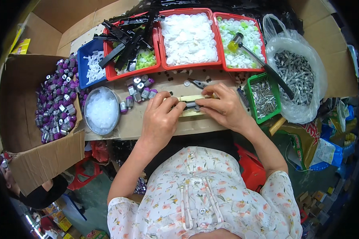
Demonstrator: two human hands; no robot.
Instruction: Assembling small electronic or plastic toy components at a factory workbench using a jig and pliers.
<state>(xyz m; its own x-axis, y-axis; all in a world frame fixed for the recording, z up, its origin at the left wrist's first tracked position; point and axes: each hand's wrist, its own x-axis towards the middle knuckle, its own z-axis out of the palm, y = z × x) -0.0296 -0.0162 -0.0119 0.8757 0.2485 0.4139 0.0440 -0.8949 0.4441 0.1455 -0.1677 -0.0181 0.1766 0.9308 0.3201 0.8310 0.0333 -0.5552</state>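
Over the middle of the work surface, my left hand [159, 117] and my right hand [223, 106] meet at a small dark and grey elongated part [191, 105]. The left thumb and forefinger pinch one end of it, and the right fingers close on the other. Fingers cover both ends, so its exact kind is unclear. Beneath it lies a cream-coloured block [190, 113]. Just beyond the right fingers are pliers [198, 84], partly hidden by that hand. Several small metal motors with purple parts [137, 89] stand beyond the left hand.
Red bins hold white discs [188, 38] and green-white pieces [243, 34]; black strips [127, 42] pile on another. A yellow-headed hammer [263, 63] leans across the right. Nearby are a green pin tray [264, 97], a bag of grey parts [295, 75], a bowl [102, 110] and a motor-filled carton [20, 107].
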